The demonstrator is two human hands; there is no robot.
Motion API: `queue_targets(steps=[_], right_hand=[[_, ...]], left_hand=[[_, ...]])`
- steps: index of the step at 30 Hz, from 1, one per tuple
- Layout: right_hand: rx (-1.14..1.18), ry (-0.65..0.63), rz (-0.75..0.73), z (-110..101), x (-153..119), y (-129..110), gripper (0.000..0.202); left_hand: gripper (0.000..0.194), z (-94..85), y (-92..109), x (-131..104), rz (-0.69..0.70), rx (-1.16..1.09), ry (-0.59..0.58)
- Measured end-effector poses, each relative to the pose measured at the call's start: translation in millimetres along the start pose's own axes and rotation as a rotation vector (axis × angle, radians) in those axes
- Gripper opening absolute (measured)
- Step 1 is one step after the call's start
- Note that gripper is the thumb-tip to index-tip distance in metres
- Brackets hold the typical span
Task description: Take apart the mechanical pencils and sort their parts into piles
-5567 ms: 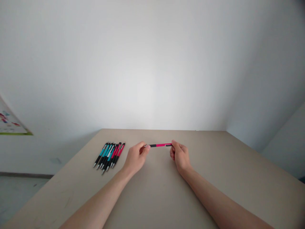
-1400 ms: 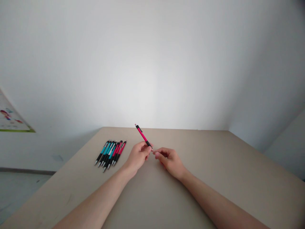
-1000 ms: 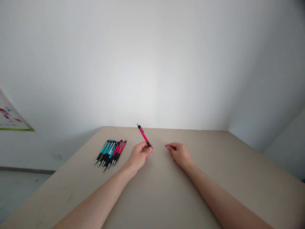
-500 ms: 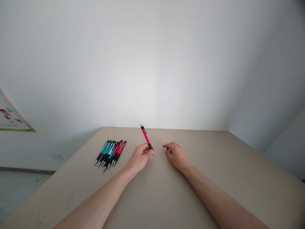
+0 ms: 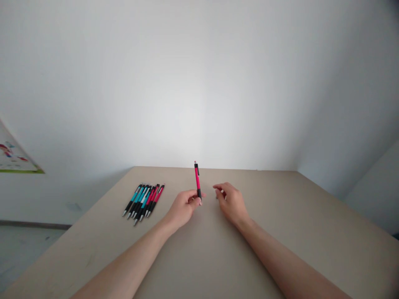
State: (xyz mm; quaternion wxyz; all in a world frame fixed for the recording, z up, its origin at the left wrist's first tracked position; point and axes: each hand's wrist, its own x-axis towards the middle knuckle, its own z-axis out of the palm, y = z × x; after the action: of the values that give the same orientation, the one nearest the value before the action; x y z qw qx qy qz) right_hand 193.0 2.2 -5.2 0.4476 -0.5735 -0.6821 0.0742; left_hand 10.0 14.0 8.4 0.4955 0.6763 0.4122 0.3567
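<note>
Two hands (image 5: 183,207), one held pen (image 5: 197,177), at least seven clustered pens (image 5: 144,200), one table (image 5: 305,224), one poster (image 5: 17,160)

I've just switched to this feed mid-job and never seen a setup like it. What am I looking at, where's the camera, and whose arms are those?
There is no machine here: the arms belong to a person working with bare hands. The camera is worn on that person's head, looking forward and down, so their left hand appears on the left. It pinches a pink-and-black pen near its lower end, nearly upright, metal tip down. Whether the tip touches the table is hard to tell. The right hand is apart from the pen, fingers loosely bent, with nothing visible in it. Left of the hands lies a bunch of teal and pink pens, tips towards the wearer. Behind the table is a pale wall.
</note>
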Motion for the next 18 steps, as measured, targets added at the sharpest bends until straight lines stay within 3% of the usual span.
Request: queue_targets(steps=[5,10,18], right_hand=[[0.25,-0.023,0.069,-3.2,-5.3,-23.0,0.025],[0.44,-0.041,0.157,0.0,-7.1,-21.9,0.033],[0.611,-0.061,0.272,0.6,-5.9,-23.0,0.037]], left_hand=[[0.02,2.0,6.0,-2.0,0.075,0.102,-0.058],[0.015,6.5,11.0,-7.4,0.115,0.229,-0.121],[0.021,6.5,7.8,-8.8,0.082,0.28,-0.054]])
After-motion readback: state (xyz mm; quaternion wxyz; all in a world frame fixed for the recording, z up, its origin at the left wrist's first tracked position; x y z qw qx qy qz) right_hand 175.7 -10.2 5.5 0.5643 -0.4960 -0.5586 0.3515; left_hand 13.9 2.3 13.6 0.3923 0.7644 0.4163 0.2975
